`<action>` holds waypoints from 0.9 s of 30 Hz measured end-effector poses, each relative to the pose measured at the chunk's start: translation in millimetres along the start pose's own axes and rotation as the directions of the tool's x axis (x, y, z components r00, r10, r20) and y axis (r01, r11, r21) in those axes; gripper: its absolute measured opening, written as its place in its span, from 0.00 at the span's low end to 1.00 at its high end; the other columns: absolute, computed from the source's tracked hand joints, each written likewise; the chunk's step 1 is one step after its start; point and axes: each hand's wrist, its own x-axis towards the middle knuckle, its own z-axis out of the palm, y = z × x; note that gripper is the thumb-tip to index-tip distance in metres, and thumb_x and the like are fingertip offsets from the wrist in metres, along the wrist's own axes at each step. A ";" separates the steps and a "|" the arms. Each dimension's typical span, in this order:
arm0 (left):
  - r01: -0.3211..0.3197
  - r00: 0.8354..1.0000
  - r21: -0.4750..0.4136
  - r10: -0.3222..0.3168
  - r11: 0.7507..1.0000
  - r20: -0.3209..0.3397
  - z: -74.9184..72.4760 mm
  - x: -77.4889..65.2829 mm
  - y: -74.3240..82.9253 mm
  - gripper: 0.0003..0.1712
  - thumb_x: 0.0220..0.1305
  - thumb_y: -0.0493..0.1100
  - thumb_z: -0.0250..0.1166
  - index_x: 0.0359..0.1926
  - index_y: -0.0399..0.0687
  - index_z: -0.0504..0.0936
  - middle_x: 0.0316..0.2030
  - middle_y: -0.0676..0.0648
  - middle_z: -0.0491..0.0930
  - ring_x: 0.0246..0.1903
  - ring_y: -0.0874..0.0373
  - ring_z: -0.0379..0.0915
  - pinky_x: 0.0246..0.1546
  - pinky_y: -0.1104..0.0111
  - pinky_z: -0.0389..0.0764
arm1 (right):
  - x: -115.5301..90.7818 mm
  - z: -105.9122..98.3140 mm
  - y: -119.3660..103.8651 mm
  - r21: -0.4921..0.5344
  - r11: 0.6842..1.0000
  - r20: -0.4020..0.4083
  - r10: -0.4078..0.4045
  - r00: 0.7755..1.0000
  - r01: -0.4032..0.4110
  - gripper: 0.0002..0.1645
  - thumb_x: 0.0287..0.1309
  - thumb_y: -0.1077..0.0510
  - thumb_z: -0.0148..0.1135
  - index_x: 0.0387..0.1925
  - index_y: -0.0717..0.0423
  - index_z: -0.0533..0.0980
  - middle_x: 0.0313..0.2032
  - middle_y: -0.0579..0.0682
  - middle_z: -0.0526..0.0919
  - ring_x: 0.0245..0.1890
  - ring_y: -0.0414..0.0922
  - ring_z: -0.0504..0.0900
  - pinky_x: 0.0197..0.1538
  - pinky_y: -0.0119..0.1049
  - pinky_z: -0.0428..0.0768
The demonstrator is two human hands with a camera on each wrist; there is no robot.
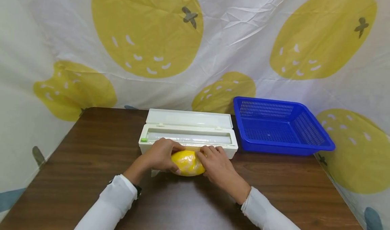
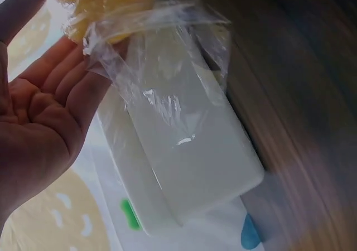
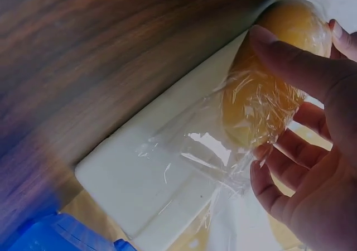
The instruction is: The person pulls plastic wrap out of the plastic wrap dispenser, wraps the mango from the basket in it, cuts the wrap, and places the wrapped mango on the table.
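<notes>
A yellow oval fruit [image 1: 188, 164], glossy under clear cling film, is held above the table in front of a white film dispenser [image 1: 186, 128]. My left hand [image 1: 163, 154] grips its left side, thumb toward me and fingers behind. From the right, my right hand [image 1: 217, 164] holds the other side, its thumb [image 3: 295, 67] lying along the fruit. Loose cling film [image 2: 167, 106] trails off the fruit's left end in the left wrist view. More loose film [image 3: 203, 148] hangs from its right end in the right wrist view. The fruit's far side is hidden.
The dispenser's lid [image 1: 189, 118] stands open at the back, and a film roll [image 1: 189, 138] lies inside. A green piece [image 1: 144, 139] sits at its left end. To the right is a blue perforated basket [image 1: 286, 148]. Behind the brown table [image 1: 100, 165] hangs a fruit-printed cloth [image 1: 219, 50].
</notes>
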 end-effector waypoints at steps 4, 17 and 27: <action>-0.018 1.000 -0.063 0.018 0.998 0.002 -1.3 -1.3 0.2 0.41 0.30 0.48 0.85 0.52 0.40 0.85 0.44 0.46 0.89 0.37 0.59 0.78 0.43 0.59 0.80 | 0.8 0.9 4.5 0.045 0.999 -0.011 -0.009 1.000 0.009 0.38 0.30 0.53 0.83 0.48 0.54 0.76 0.43 0.53 0.81 0.42 0.51 0.77 0.43 0.46 0.74; -0.057 0.976 0.303 0.116 0.951 -0.182 31.2 -26.4 38.6 0.48 0.32 0.48 0.83 0.56 0.31 0.75 0.47 0.32 0.80 0.43 0.39 0.75 0.44 0.48 0.83 | 2.0 -3.7 13.7 0.110 0.994 0.061 -0.016 0.998 0.009 0.35 0.28 0.50 0.83 0.44 0.52 0.78 0.43 0.50 0.84 0.45 0.47 0.79 0.45 0.46 0.75; 0.033 0.972 0.619 0.119 0.785 -0.203 36.9 -20.4 44.9 0.56 0.24 0.61 0.84 0.57 0.40 0.75 0.41 0.38 0.75 0.37 0.44 0.70 0.32 0.55 0.79 | 8.9 -11.2 15.9 0.146 0.989 0.185 -0.006 0.983 -0.021 0.35 0.29 0.51 0.84 0.45 0.55 0.79 0.43 0.50 0.86 0.44 0.46 0.81 0.48 0.46 0.79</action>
